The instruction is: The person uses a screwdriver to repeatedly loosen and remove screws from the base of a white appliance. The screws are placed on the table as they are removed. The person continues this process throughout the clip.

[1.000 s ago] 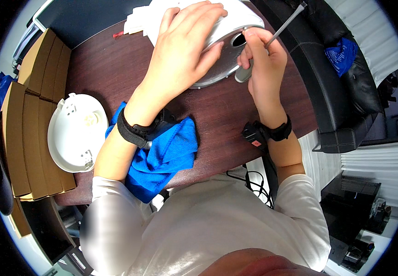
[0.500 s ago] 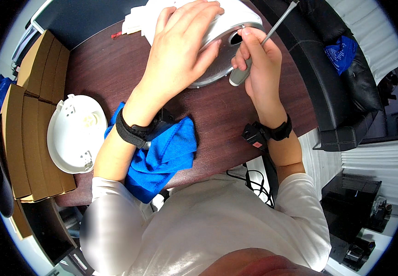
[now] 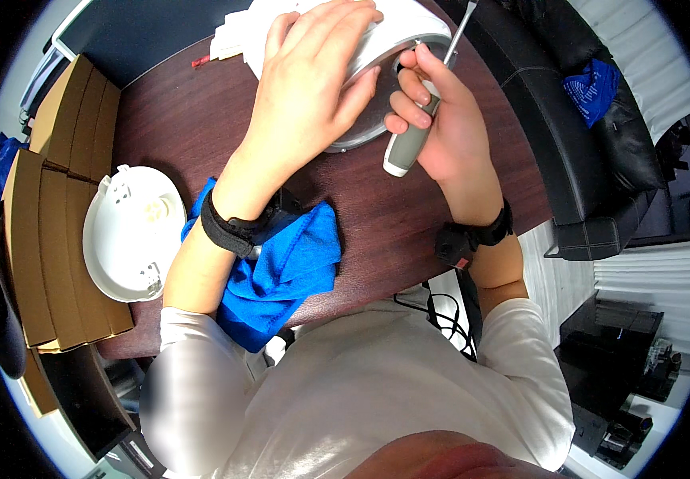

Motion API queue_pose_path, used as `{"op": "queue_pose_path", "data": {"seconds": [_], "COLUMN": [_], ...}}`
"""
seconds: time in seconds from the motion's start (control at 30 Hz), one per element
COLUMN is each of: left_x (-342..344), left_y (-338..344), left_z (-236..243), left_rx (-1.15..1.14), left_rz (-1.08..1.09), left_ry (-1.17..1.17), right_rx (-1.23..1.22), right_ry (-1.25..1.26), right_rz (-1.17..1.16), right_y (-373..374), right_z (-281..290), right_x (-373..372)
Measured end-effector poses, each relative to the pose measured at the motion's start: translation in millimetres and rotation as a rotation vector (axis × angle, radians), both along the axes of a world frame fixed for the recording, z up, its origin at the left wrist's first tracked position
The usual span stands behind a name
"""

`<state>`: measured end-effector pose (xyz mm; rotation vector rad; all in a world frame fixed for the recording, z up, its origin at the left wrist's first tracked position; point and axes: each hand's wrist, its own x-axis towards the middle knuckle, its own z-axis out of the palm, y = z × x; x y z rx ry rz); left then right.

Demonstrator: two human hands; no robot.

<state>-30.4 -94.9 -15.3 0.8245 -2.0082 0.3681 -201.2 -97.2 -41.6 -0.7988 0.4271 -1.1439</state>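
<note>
Left hand (image 3: 313, 96) spread flat over a round white and grey device (image 3: 385, 48) at the far edge of the dark wooden counter (image 3: 169, 120), fingers splayed, pressing down rather than gripping. Right hand (image 3: 440, 128) clenched round the grey handle of a screwdriver (image 3: 410, 140), shaft angled up and away, tip out past the device's rim near the top of the view; contact of the tip with the device impossible to tell. Black bands on both wrists. Under the left forearm, a crumpled blue cloth (image 3: 281, 271) hanging over the near edge of the counter. Well to the left, a separate white round cover (image 3: 129, 231), lying hollow side up, just beside a row of brown cardboard boxes (image 3: 33, 239). White paper (image 3: 237, 36) touching the device's far left side.
</note>
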Motion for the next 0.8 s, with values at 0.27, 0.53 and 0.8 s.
{"op": "queue_pose_path", "data": {"seconds": [0.27,0.53,0.8], "left_x": [0.1,0.9,0.9], "left_y": [1.0,0.4,0.1], "left_z": [0.9,0.2,-0.4], "left_rx": [0.006,-0.002,-0.014], "left_rz": [0.009,0.014,0.021], "left_ry": [-0.014,-0.023,-0.021], "right_rx": [-0.118,-0.425,-0.523], "right_ry": [0.201,0.416,0.557], "right_rz": [-0.19,-0.547,-0.676], "right_y": [3.1,-2.6,-4.5], "right_z": [3.8,-2.2,-4.6], "right_x": [2.8,4.5,6.1]}}
